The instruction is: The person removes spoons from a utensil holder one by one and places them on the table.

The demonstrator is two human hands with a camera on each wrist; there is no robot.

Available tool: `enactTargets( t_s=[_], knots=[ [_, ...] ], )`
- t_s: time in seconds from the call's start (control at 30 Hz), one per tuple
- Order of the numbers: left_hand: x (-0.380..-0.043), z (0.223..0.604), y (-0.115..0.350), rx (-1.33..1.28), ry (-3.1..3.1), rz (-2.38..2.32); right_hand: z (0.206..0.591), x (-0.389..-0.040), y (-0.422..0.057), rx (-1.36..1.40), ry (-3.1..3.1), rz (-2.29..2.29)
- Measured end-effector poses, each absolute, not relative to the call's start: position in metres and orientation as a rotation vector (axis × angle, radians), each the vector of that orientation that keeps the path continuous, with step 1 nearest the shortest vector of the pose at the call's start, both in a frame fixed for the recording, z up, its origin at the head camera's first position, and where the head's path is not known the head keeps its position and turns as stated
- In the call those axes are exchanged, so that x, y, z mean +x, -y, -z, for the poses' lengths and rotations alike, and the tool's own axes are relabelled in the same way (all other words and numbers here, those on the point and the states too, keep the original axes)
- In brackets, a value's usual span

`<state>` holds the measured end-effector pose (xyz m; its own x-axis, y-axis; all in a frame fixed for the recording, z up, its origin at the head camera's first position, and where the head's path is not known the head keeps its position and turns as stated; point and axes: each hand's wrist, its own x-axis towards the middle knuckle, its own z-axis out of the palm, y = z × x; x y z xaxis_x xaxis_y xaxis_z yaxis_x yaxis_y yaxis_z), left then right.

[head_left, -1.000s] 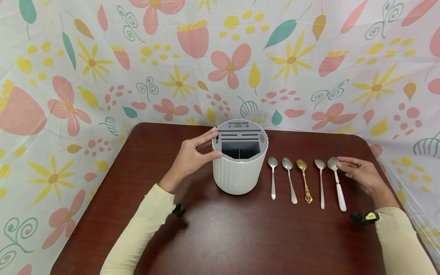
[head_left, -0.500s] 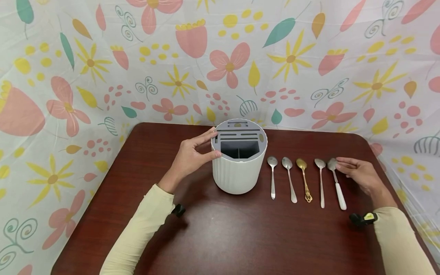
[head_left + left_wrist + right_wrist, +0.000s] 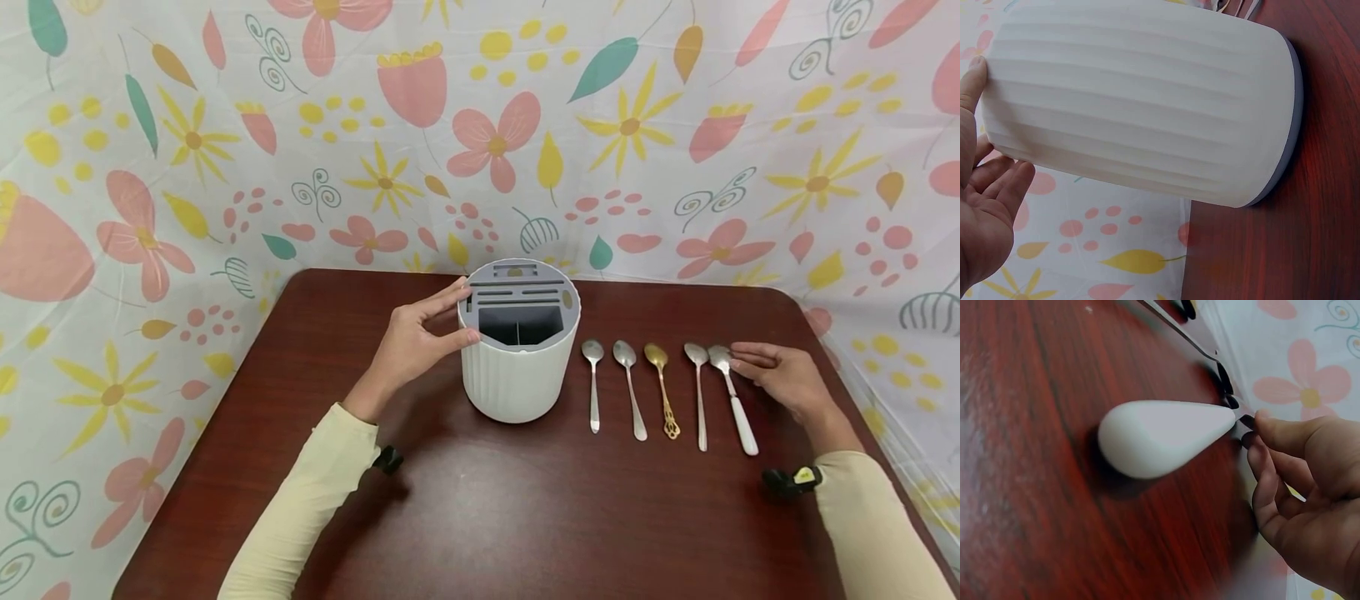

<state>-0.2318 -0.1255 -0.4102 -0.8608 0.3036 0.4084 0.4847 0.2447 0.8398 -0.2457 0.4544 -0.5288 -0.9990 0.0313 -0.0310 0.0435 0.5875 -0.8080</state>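
A white ribbed utensil holder point(image 3: 517, 387) with a grey slotted top stands upright near the table's back edge. My left hand point(image 3: 422, 337) grips its left side, thumb and fingertips at the upper rim. The left wrist view shows that hand point(image 3: 988, 187) at the rim end of the ribbed wall. On the far right, my right hand point(image 3: 791, 379) pinches the bowl of a white-handled spoon point(image 3: 742, 425) between thumb and fingers. In the right wrist view its thick white handle point(image 3: 1154, 434) points toward the camera, and the bowl is mostly hidden behind the fingertips.
Left of the white-handled spoon, several spoons lie in a row: a silver spoon point(image 3: 701, 400), a gold spoon point(image 3: 663, 392) with an ornate handle, and more silver ones beside the holder. A flower-patterned cloth point(image 3: 495, 150) hangs behind the dark red-brown table point(image 3: 487, 517).
The white-handled spoon has turned slightly, its bowl shifting left toward the neighbouring silver spoon and its handle end right. My left hand and the holder stay put.
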Motion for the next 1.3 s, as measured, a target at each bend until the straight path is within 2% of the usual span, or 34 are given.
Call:
enactTargets(
  t_s=[0.43, 0.8, 1.03, 1.3],
  knots=[
    [-0.231, 0.410, 0.127, -0.753, 2.346, 1.713, 0.513, -0.229, -0.449, 0.112, -2.930, 1.387],
    [-0.230, 0.406, 0.127, -0.773, 2.359, 1.679, 0.458, -0.215, -0.407, -0.016, -2.973, 1.694],
    [-0.229, 0.404, 0.133, -0.777, 2.398, 1.634, 0.413, -0.202, -0.371, -0.155, -3.049, 1.671],
    [-0.229, 0.396, 0.154, -0.716, 2.443, 1.472, 0.383, -0.195, -0.333, -0.418, -3.087, 1.680]
  ],
)
